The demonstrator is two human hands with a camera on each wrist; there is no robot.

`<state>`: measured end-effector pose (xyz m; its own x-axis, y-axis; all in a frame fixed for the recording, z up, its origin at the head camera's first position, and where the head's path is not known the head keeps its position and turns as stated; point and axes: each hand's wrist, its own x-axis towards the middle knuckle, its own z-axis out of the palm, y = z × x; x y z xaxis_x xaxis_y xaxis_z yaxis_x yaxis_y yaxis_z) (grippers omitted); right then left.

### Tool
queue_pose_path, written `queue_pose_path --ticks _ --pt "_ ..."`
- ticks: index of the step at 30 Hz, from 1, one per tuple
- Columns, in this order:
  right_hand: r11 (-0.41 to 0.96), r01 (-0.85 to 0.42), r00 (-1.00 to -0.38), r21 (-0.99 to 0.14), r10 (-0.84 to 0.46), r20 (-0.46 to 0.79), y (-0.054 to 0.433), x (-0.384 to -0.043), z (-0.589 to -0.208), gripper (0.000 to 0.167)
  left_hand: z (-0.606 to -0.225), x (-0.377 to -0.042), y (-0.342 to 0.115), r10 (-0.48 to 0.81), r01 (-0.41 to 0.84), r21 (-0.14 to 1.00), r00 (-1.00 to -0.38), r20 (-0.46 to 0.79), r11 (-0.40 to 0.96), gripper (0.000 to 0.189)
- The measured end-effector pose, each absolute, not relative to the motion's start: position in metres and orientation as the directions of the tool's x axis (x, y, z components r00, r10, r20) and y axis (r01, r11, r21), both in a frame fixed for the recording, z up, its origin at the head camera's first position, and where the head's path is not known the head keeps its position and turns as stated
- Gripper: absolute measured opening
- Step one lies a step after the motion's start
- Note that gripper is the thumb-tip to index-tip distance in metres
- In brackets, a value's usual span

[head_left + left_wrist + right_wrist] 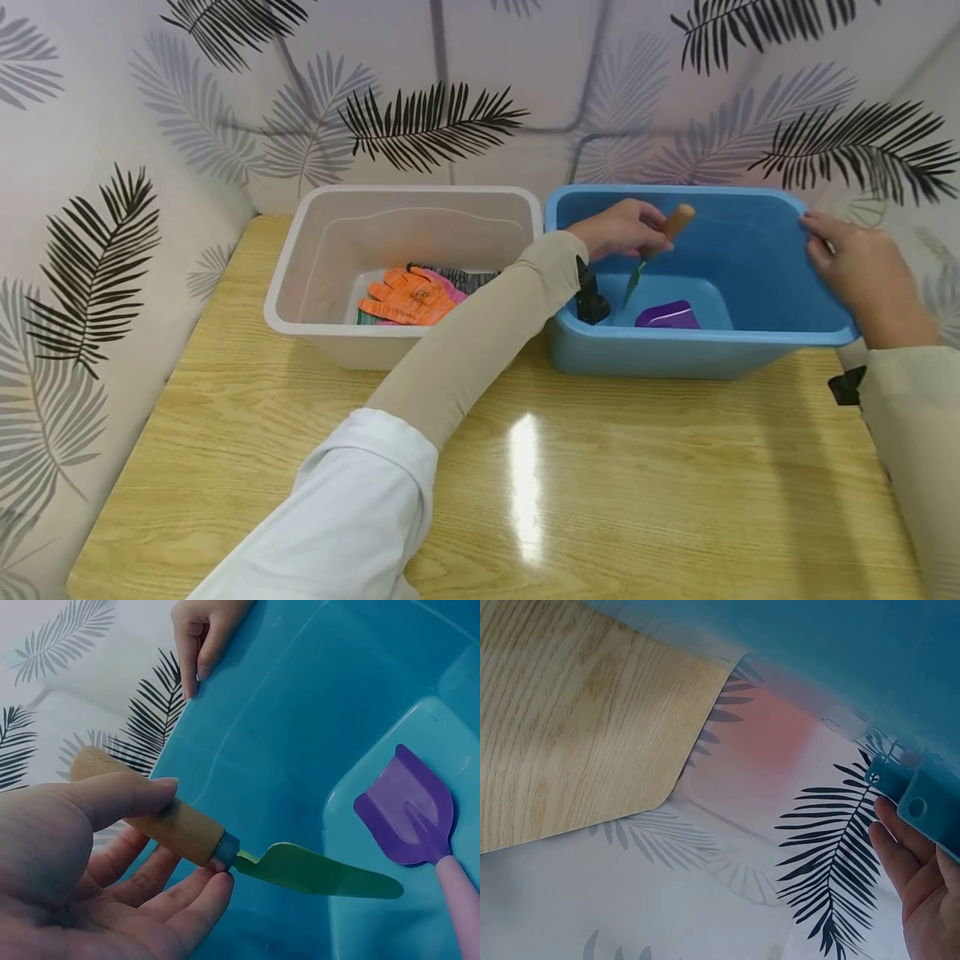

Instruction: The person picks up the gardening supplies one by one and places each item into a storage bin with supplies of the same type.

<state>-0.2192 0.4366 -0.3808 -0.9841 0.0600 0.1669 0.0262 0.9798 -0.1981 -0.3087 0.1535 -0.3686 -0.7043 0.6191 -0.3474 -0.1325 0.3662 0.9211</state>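
Observation:
My left hand (621, 228) holds a small garden trowel (322, 874) by its wooden handle (678, 223), thumb on one side and fingers on the other. The trowel's green blade points down inside the blue bin (675, 337). Below it, on the bin's floor, lies a purple toy shovel (409, 802) with a pink handle (459, 900), which shows only in the left wrist view. At the bin's right end my right hand (866, 271) grips the rim, its fingers under the lip in the right wrist view.
Left of the blue bin stands a white bin (345, 332) holding an orange glove (412, 296) and other gloves, partly behind my left sleeve. Both bins sit on a wooden table (637, 483), against leaf-patterned cloth (465, 50) at the back and left.

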Motion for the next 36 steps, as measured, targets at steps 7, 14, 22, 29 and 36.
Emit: queue_pose_path --ticks 7,14,22,29,36 --pt "0.978 0.046 -0.987 -0.203 0.075 0.139 0.437 -0.2197 -0.3821 0.043 -0.3708 -0.3082 0.1529 0.625 -0.147 0.925 -0.699 -0.348 0.351 0.04" --pt "0.978 0.038 -0.986 -0.206 0.07 0.153 0.4376 -0.2199 -0.382 0.042 -0.3705 -0.3071 0.1515 0.617 -0.157 0.935 -0.715 -0.329 0.317 0.035" --pt "0.975 0.027 -0.984 -0.219 0.065 0.169 0.4381 -0.2183 -0.382 0.042 -0.368 -0.3078 0.1512 0.566 -0.116 0.936 -0.769 -0.296 0.331 0.026" --pt "0.976 0.024 -0.983 -0.216 0.062 0.173 0.4378 -0.2187 -0.3825 0.041 -0.3694 -0.3102 0.1522 0.548 -0.011 0.942 -0.811 -0.204 0.335 0.024" --pt "0.977 0.03 -0.983 -0.213 0.068 0.17 0.4382 -0.2193 -0.3828 0.042 -0.369 -0.3104 0.152 0.496 -0.008 0.96 -0.855 -0.151 0.279 0.023"
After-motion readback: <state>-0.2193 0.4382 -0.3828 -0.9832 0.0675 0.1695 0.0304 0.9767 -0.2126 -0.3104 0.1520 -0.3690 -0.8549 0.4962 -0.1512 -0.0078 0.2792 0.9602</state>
